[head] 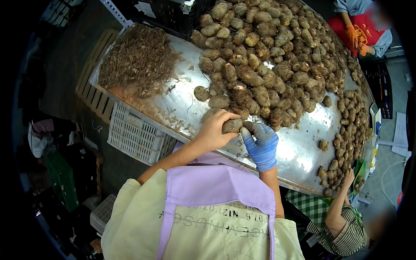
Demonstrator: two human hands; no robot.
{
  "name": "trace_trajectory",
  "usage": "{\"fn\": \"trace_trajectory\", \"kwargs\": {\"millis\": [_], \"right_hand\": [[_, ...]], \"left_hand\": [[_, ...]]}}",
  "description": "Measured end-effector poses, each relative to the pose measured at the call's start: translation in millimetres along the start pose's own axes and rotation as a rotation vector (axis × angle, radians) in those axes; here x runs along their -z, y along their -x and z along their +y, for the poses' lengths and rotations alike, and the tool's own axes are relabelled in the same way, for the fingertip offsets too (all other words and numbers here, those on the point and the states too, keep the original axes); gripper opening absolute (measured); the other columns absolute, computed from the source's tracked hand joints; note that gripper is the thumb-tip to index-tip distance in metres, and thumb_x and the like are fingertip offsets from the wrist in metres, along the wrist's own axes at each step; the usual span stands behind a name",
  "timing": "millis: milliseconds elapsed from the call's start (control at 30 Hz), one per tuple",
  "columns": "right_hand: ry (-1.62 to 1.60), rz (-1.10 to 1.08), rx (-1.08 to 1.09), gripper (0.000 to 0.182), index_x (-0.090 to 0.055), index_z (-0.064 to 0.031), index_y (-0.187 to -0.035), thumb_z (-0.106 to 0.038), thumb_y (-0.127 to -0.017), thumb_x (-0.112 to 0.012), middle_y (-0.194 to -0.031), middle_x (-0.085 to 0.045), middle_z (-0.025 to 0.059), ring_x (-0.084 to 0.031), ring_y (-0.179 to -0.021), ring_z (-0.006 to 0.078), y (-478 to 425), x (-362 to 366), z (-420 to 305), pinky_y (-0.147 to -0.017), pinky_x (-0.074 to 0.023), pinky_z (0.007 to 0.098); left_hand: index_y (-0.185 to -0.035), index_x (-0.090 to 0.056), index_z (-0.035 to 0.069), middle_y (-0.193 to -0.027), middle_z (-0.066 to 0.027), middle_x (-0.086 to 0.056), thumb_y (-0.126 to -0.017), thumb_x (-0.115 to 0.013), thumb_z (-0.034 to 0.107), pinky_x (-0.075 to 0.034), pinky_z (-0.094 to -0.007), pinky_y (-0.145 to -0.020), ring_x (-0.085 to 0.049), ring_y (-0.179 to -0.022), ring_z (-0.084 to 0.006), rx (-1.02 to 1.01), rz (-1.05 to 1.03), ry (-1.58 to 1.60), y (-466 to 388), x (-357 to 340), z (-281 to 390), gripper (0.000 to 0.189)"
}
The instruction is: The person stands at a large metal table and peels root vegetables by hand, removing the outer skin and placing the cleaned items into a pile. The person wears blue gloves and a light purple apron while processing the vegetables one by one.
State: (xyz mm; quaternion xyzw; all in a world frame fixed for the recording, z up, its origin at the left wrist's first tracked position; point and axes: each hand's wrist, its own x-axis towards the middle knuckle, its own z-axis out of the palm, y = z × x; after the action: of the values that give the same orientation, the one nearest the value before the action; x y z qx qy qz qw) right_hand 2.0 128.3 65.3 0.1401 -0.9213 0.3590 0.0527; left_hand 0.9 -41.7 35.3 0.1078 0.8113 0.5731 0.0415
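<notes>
A brown, hairy taro corm [232, 126] sits in my bare left hand [217, 130], between thumb and fingers, just above the near edge of a metal table [302, 149]. My right hand [261, 144], in a blue-and-grey work glove, has its thumb and forefinger against the corm's right end. Whether a root is pinched between those fingertips is too small to tell. Right beyond both hands begins a large heap of taro corms [260, 78], many with fibrous roots. Another corm [209, 113] lies partly hidden behind my left hand.
Root trimmings [138, 61] are piled at the table's left end. A black crate [169, 14] stands at the back. White plastic crates [135, 133] sit below the left edge. Smaller corms [346, 130] line the right side, where a person [341, 224] reaches in. Another person [360, 29] wears orange gloves.
</notes>
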Motion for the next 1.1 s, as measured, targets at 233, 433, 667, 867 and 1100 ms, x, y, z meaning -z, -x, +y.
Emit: {"fn": "trace_trajectory", "kwargs": {"millis": [233,433,667,867,1100], "right_hand": [[-0.032,0.032,-0.017,0.014,-0.063,-0.0056,-0.083,-0.018,-0.078,-0.065,-0.073,-0.063,0.0114,-0.061,-0.062,0.0274,1.9,-13.3,2.1,-0.055,-0.0477,0.0338],[-0.203,0.019,-0.21,0.018,-0.061,-0.0038,-0.086,-0.021,-0.081,-0.065,-0.073,-0.061,0.0082,-0.059,-0.062,0.0176,7.5,-20.1,-0.8,-0.058,-0.0473,0.0288],[-0.611,0.051,-0.448,0.021,-0.059,-0.0015,-0.084,-0.023,-0.085,-0.063,-0.071,-0.058,0.0039,-0.055,-0.064,0.0108,13.1,-26.9,8.7,-0.058,-0.0455,0.0248],[-0.82,0.181,-0.585,0.024,-0.058,0.0006,-0.091,-0.023,-0.087,-0.059,-0.073,-0.058,0.004,-0.053,-0.063,0.01,13.2,-28.8,24.9,-0.059,-0.0446,0.0238],[-0.941,0.121,-0.574,0.022,-0.055,0.0014,-0.1,-0.016,-0.087,-0.056,-0.081,-0.058,0.0042,-0.055,-0.074,0.0107,10.2,-10.4,29.2,-0.07,-0.0446,0.0239]], "left_hand": [[-0.103,-0.06,0.005,-0.095,-0.0098,-0.058,-0.062,-0.074,0.008,-0.045,-0.0321,-0.075,-0.057,-0.091,-0.0251,0.061,-0.02,0.083,0.1,4.5,-7.9,0.043],[-0.101,-0.061,0.005,-0.094,-0.009,-0.059,-0.06,-0.075,0.007,-0.045,-0.0312,-0.073,-0.057,-0.09,-0.0241,0.099,-0.039,0.226,-0.3,3.5,-18.7,0.043],[-0.109,-0.057,0.002,-0.105,-0.0079,-0.057,-0.067,-0.072,0.0,-0.048,-0.029,-0.083,-0.056,-0.101,-0.018,0.167,-0.136,0.398,-2.4,6.2,-14.3,0.045],[-0.12,-0.046,-0.003,-0.113,-0.0107,-0.055,-0.073,-0.068,-0.003,-0.048,-0.0336,-0.088,-0.056,-0.103,-0.0182,0.177,-0.28,0.817,2.1,4.6,-17.6,0.052],[-0.122,-0.043,-0.002,-0.11,-0.0113,-0.055,-0.082,-0.063,0.015,-0.05,-0.0304,-0.076,-0.056,-0.099,-0.0186,0.233,-0.3,1.125,-0.2,14.7,-11.4,0.048]]}}
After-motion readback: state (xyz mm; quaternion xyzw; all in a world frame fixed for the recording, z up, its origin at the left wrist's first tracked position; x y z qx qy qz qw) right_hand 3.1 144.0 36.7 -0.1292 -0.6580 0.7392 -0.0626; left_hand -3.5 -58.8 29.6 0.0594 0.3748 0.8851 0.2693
